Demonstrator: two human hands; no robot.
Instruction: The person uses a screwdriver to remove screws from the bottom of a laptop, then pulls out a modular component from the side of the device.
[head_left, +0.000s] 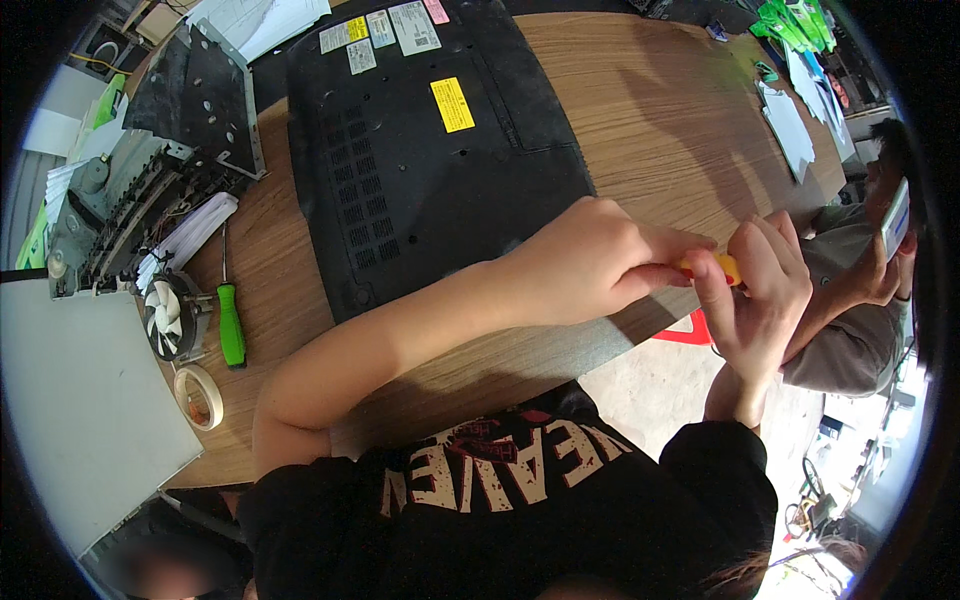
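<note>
My right hand (765, 285) is closed around a small yellow-and-red handle (727, 268), most of it hidden by the fingers. My left hand (590, 262) reaches across from the left, its thumb and forefinger pinched at the other end of the same handle. What kind of tool it belongs to cannot be made out. Both hands are raised near the table's front right edge. To the left of them, a black laptop (420, 190) lies underside up, with vents, a yellow label and several pale stickers. My left forearm passes over its near edge.
On the left are a green-handled screwdriver (231, 325), a small fan (168, 318), a tape roll (198, 397) and a dismantled metal chassis (190, 100). Papers (787, 130) lie at the far right. Another person (850, 330) sits at the right holding a phone (896, 220). A red stool (690, 328) stands below the edge.
</note>
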